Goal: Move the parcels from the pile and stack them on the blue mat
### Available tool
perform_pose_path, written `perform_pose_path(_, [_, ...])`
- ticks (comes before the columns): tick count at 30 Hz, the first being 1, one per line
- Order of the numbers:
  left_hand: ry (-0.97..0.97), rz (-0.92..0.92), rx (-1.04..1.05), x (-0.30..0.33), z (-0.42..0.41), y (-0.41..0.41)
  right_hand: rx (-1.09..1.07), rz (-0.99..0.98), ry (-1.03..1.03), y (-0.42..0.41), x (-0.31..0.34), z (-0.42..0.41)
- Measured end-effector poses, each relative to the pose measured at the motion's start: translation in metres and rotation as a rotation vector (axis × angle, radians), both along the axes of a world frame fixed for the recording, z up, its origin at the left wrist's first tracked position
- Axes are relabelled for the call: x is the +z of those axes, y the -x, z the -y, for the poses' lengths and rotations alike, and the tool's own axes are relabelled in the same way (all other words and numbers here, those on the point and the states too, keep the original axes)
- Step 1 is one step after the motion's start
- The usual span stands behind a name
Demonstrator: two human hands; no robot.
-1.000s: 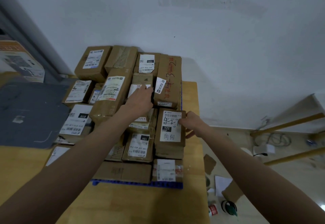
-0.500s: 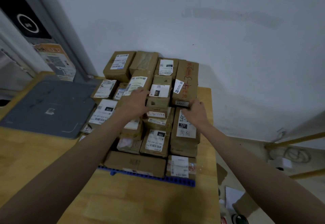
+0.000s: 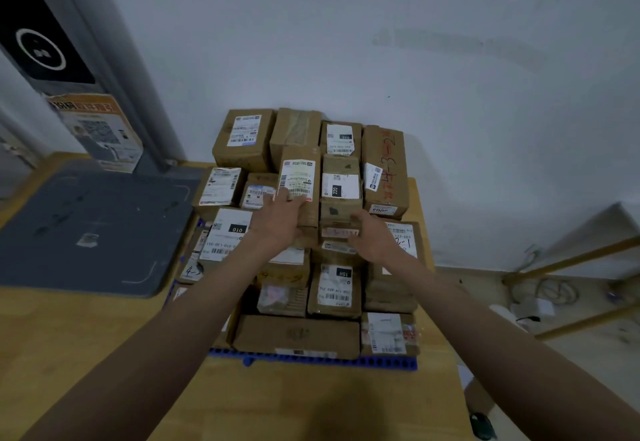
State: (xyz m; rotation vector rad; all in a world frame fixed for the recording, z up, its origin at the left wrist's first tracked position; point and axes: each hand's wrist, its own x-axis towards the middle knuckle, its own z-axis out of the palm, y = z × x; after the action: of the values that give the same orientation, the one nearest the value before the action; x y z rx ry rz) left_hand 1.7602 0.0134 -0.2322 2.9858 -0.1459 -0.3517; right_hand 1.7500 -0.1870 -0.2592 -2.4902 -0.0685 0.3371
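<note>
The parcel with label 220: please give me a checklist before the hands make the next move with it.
1. Left hand on the neighbouring tall parcel, not on parcel 220: not ok.
2. Right hand at its front lower edge: ok.
3. Grip firm: cannot tell.
4. Nothing lies on top of parcel 220: ok.
5. Blue mat under the stack: ok.
6. Stack below steady: cannot tell.

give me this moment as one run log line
left hand: resting on tall labelled parcel | right hand: at front of parcel marked 220 | stack on blue mat | nothing lifted
</note>
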Motion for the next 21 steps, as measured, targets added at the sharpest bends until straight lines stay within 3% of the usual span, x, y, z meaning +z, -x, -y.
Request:
perform_pose_path(13, [0.013, -0.018, -0.104, -0.009, -0.017, 0.004, -0.008, 0.016, 0.379, 0.016, 0.014, -0.024])
perform_pose_path(21, [0.068, -0.054, -0.054, 0.011, -0.025, 0.038, 0.068, 0.0, 0.239, 0.038, 0.036, -0.026])
